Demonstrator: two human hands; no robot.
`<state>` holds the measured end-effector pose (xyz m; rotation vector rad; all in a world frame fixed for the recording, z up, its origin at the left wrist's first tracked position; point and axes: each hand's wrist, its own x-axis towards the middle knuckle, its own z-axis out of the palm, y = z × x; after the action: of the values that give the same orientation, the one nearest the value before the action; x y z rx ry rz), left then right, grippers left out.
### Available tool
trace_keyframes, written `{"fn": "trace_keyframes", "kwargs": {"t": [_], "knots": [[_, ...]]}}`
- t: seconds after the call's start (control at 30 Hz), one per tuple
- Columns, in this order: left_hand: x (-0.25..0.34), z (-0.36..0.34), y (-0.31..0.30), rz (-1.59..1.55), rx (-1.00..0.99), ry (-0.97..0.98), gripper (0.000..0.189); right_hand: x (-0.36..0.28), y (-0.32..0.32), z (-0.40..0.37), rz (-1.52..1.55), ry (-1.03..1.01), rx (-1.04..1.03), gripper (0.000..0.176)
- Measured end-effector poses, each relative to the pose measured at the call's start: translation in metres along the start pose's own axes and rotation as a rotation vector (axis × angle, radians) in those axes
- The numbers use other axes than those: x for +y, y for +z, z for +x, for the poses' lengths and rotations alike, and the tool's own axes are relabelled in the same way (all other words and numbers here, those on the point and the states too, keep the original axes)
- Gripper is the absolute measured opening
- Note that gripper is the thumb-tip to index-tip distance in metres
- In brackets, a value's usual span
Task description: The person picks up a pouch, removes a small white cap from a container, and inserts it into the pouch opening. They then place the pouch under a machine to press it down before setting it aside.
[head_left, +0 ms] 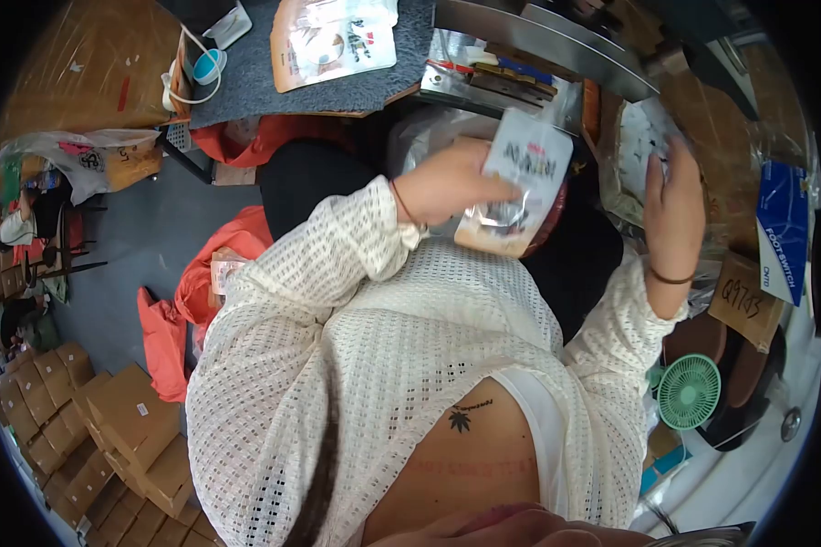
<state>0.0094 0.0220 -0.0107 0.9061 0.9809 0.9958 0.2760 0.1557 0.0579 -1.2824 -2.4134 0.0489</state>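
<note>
My left hand (pixel 456 182) is closed on the edge of a flat silver-and-white pouch (pixel 524 173) with dark print and an orange-brown end. The pouch is tilted in front of my lap. On the right, my right hand (pixel 677 210) reaches forward with its thumb and fingers apart. Its fingertips are beside a container of small white packets (pixel 637 150) with dark marks. Whether a fingertip touches one of the packets is hard to make out. Similar pouches (pixel 337 41) lie in a stack on the grey mat at the far left.
The grey-covered table (pixel 237 91) has a metal machine (pixel 556 41) at its right. A blue-and-white foot switch box (pixel 780 232) and a green fan (pixel 689 392) stand at the right. Orange-red bags (pixel 164 342) and stacked cartons (pixel 137 428) lie on the left.
</note>
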Motion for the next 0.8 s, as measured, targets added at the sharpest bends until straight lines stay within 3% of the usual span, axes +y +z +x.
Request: {"fn": "trace_keyframes", "kwargs": {"t": [0.07,0.13,0.23,0.27,0.37,0.43,0.53,0.63,0.73,0.8], "knots": [[0.000,0.018,-0.021,-0.149,0.043,0.008,0.034,0.037,0.007,-0.006,-0.210,0.069,-0.121,0.032],[0.014,0.028,-0.028,-0.328,0.084,-0.049,0.038,0.045,0.016,-0.001,-0.097,-0.027,-0.174,0.030],[0.015,0.038,-0.036,-0.280,0.108,-0.063,0.037,0.050,0.025,0.005,0.025,-0.133,-0.171,0.025],[0.005,0.040,-0.038,-0.252,0.121,0.035,0.045,0.051,0.027,0.007,0.059,-0.161,-0.158,0.022],[0.037,0.007,-0.052,0.297,0.611,0.140,0.053,0.055,0.024,0.008,0.051,-0.183,-0.061,0.016],[0.023,0.007,-0.107,0.947,1.114,0.627,0.064,0.044,0.020,0.005,0.035,-0.090,-0.066,0.014],[0.007,-0.022,-0.123,1.867,0.923,0.375,0.067,0.045,0.024,0.004,-0.001,-0.057,0.007,0.015],[-0.002,-0.047,-0.104,1.898,0.629,0.481,0.054,0.050,0.024,0.004,0.016,-0.044,-0.064,0.017],[-0.002,-0.050,-0.109,1.419,0.649,0.577,0.037,0.057,0.024,0.008,0.096,-0.095,-0.122,0.018],[0.003,-0.050,-0.098,0.890,0.627,0.363,0.026,0.062,0.023,0.012,0.149,-0.062,-0.107,0.019]]}}
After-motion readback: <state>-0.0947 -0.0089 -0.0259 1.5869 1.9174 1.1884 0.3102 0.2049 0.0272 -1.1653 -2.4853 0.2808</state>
